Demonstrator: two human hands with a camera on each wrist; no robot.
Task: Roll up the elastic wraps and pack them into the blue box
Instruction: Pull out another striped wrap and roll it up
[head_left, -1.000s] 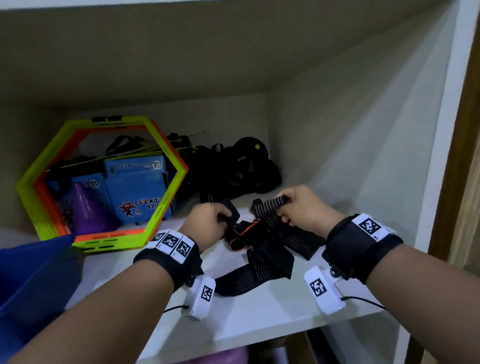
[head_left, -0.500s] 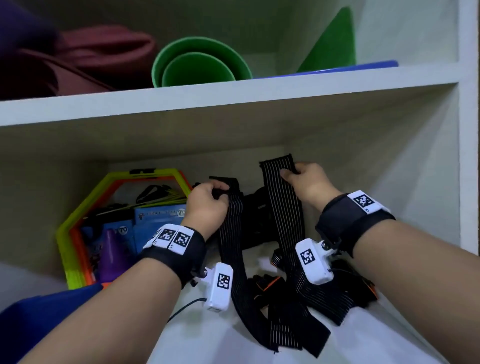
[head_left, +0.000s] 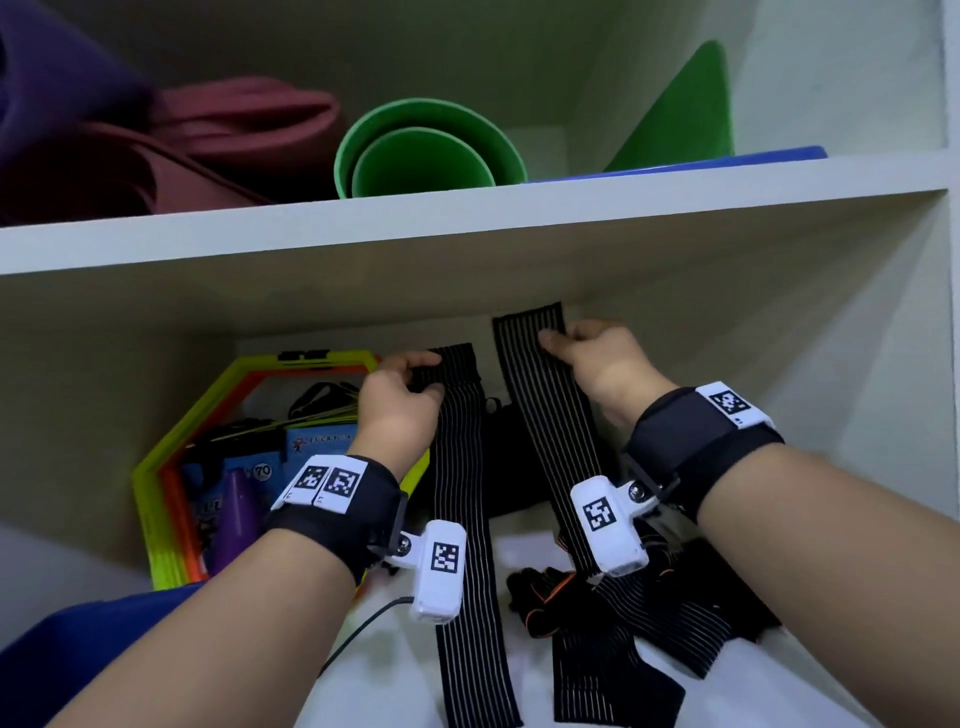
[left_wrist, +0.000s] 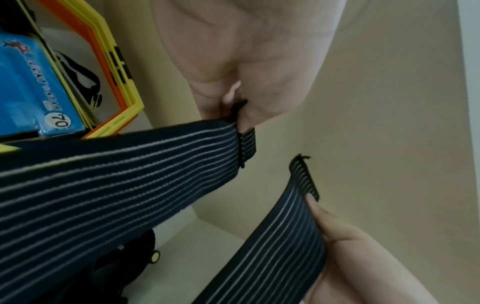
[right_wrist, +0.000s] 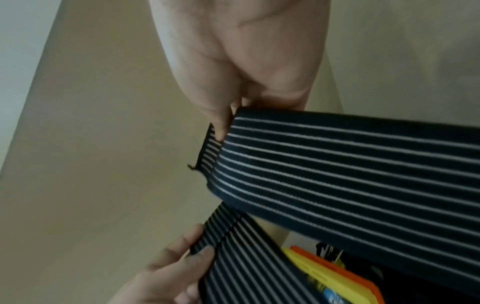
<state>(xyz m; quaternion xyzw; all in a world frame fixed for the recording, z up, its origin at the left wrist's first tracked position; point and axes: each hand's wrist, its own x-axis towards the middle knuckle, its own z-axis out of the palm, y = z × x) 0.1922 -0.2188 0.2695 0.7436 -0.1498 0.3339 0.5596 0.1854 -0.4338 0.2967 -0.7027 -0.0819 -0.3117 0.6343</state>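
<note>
- One striped wrap end (head_left: 457, 374) is pinched by the left hand (head_left: 400, 400), another (head_left: 530, 332) by the right hand (head_left: 597, 358); the hands are kept apart
- Both strips are hung down to the shelf (head_left: 395, 675), below the hands
- The blue box (head_left: 62, 660) is seen low, left of the left hand
- Rolling may be fouled if the tangled pile (head_left: 639, 608) under the right hand is dragged along

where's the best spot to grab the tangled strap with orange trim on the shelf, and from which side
Probably the orange-edged loop at the front of the tangled strap, coming from above and in front. It lies bunched on the shelf, its trim exposed toward the shelf's open edge, while striped wraps overlap its right side. Both hands are currently holding wrap ends.
</note>
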